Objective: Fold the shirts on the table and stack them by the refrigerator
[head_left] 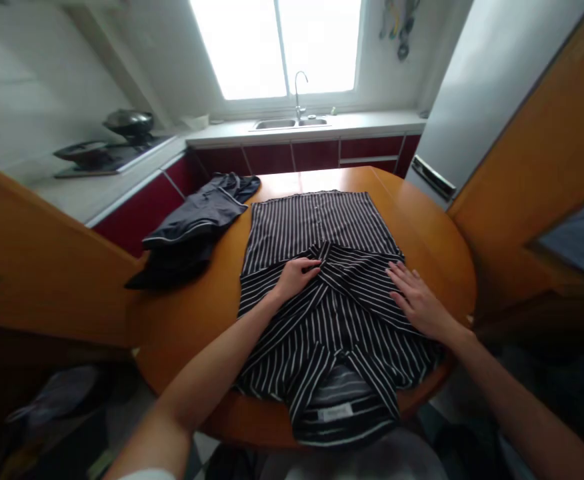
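A black-and-white striped shirt (317,227) lies spread on the round wooden table (437,247), its collar towards me and its hem at the far side. Both sleeves are folded inward across the body and meet near the middle. My left hand (296,277) is at a sleeve end by the button line, thumb and fingers drawn together on the cloth. Flat on the right-hand sleeve, near the shirt's side edge, rests my right hand (416,299), its fingers stretched out. A pale label (336,412) shows inside the collar.
Dark garments with white piping (197,217) are piled at the table's left edge. Beyond stand a counter with a sink (277,124) and a stove (117,160) holding pans. A fridge (502,87) is on the right.
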A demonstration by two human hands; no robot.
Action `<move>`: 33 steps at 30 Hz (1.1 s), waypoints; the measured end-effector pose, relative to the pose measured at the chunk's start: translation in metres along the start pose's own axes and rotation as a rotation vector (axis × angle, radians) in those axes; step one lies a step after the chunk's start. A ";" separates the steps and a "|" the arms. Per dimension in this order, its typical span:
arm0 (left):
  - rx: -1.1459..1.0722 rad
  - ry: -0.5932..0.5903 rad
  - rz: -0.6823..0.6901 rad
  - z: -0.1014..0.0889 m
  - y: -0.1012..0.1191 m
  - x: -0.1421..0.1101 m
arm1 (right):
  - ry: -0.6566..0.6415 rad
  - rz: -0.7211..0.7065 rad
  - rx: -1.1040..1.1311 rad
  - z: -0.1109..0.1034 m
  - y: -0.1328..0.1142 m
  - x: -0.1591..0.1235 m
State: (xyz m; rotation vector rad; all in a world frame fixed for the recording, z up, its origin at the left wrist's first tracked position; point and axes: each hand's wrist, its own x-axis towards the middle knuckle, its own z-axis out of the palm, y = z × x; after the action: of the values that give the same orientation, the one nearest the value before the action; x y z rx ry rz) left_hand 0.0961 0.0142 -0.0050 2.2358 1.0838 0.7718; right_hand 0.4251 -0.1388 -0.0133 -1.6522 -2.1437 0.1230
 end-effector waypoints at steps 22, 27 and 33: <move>-0.118 -0.016 -0.016 0.000 -0.004 0.001 | 0.151 0.274 0.202 -0.010 0.038 -0.045; -0.074 -0.026 0.003 -0.003 -0.007 0.004 | 0.290 0.290 0.317 -0.024 0.021 -0.022; -0.045 -0.029 -0.011 -0.004 -0.007 0.004 | -0.001 0.193 0.002 0.000 -0.008 -0.006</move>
State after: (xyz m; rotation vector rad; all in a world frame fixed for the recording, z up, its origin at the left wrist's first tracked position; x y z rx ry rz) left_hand 0.0919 0.0219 -0.0057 2.1953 1.0545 0.7497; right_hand 0.4197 -0.1469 -0.0122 -1.8547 -1.9799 0.1829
